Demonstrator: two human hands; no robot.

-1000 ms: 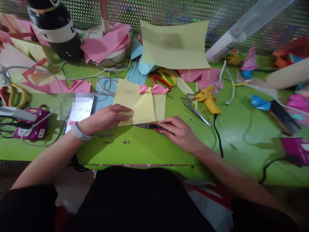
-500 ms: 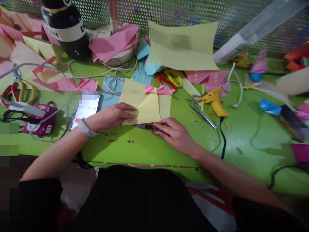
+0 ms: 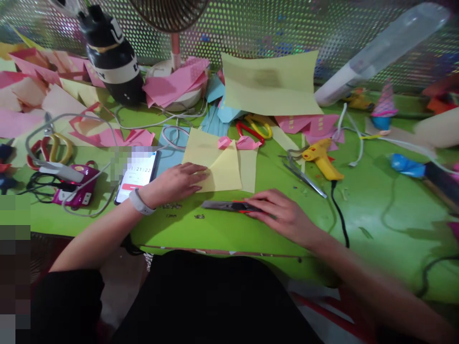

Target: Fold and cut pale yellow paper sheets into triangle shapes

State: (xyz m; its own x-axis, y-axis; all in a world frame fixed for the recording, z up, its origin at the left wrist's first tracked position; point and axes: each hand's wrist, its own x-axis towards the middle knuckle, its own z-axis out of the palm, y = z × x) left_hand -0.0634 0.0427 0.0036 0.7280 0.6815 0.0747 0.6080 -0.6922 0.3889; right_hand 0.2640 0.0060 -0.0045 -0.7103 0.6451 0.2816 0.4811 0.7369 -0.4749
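Utility knife (image 3: 229, 206) in right hand (image 3: 283, 215), near yellow paper (image 3: 224, 172)

One pale grey smooth-banded wristband (image 3: 140, 202), worn on the left wrist; one plain black top (image 3: 215, 296), with loose black sleeves (image 3: 68, 301); hands bare.

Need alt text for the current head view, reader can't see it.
A person's right hand holds a utility knife just below a folded yellow paper sheet, on which the left hand rests. Around them on a green table lie a lit phone, a yellow glue gun, scissors and pink paper scraps.
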